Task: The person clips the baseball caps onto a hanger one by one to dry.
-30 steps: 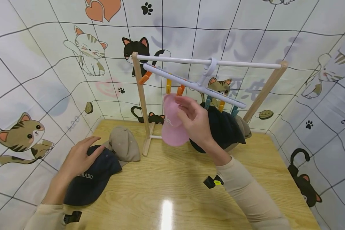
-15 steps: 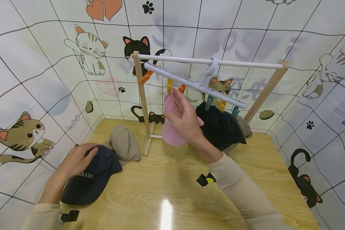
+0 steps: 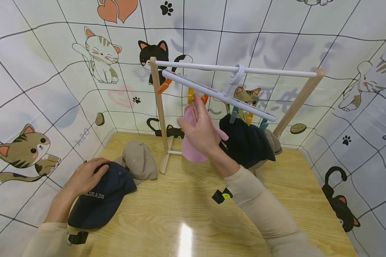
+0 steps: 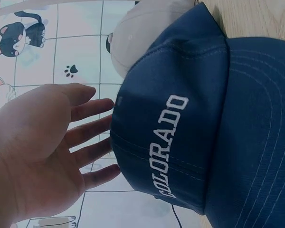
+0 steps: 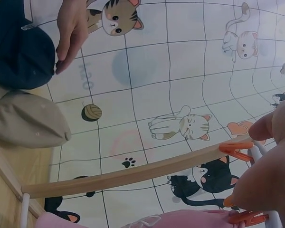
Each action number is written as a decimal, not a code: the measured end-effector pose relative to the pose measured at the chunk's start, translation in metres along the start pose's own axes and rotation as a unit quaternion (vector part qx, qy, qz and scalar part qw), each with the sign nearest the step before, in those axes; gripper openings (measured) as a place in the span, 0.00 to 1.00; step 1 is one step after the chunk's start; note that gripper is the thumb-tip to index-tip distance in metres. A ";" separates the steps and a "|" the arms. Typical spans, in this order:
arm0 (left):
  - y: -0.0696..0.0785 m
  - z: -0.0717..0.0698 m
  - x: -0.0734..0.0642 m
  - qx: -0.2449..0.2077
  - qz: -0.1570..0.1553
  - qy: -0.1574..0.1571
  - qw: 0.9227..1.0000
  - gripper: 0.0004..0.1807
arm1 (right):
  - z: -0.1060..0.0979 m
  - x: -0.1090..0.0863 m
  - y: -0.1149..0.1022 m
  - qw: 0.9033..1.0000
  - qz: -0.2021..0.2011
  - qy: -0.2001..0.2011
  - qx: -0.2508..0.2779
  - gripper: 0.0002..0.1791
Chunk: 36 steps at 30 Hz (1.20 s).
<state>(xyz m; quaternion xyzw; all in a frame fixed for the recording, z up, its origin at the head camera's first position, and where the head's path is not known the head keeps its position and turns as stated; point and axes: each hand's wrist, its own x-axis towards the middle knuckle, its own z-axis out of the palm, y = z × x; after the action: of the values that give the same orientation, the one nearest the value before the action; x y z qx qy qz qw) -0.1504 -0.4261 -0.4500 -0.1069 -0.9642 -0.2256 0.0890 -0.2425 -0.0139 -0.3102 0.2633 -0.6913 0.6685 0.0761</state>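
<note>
A pink cap (image 3: 192,151) hangs by yellow (image 3: 190,98) and orange (image 3: 206,97) clips from a lavender hanger (image 3: 209,91). My right hand (image 3: 200,132) lies in front of this cap, fingers extended up toward the clips, covering much of the cap in the head view. At the left, my left hand (image 3: 86,177) touches the crown of a navy COLORADO cap (image 3: 98,210) lying on the table. The left wrist view shows that hand's fingers (image 4: 92,129) spread and loosely straight, their tips at the crown of the cap.
The hanger hooks over the white rod (image 3: 196,66) of a wooden-legged rack. A black cap (image 3: 244,142) and a grey-beige cap (image 3: 272,142) hang on its right half. One orange clip (image 3: 164,86) dangles free at the left end. A beige cap (image 3: 139,160) lies behind the navy one.
My right hand has moved left and slightly up across the pink cap, fingertips now close to the clips. My left hand has lowered slightly onto the navy cap.
</note>
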 end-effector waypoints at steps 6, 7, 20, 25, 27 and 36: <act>-0.011 0.002 0.007 0.013 -0.010 -0.017 1.000 0.21 | 0.007 0.008 -0.001 0.999 0.028 0.017 -0.010 0.56; -0.012 0.002 0.008 0.015 -0.013 -0.022 1.000 0.21 | 0.008 0.008 -0.001 0.999 0.033 0.022 -0.015 0.57; -0.033 0.009 0.022 0.019 -0.023 -0.054 0.998 0.23 | 0.015 0.020 -0.003 0.998 0.048 0.039 -0.001 0.57; -0.077 0.029 0.026 0.030 0.004 -0.016 0.999 0.26 | 0.016 0.024 -0.004 0.997 0.049 0.041 0.043 0.53; -0.090 0.035 0.028 0.037 0.009 -0.014 0.999 0.29 | 0.016 0.025 -0.005 0.996 0.054 0.043 0.060 0.52; -0.035 -0.004 0.024 0.017 -0.016 -0.060 0.998 0.19 | 0.015 0.026 -0.012 0.991 0.079 0.056 0.095 0.46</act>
<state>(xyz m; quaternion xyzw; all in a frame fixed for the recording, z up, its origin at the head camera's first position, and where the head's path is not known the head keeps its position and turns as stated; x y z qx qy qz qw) -0.1814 -0.4551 -0.4557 -0.1036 -0.9731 -0.2039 0.0294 -0.2550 -0.0342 -0.2889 0.1763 -0.6379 0.7489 0.0358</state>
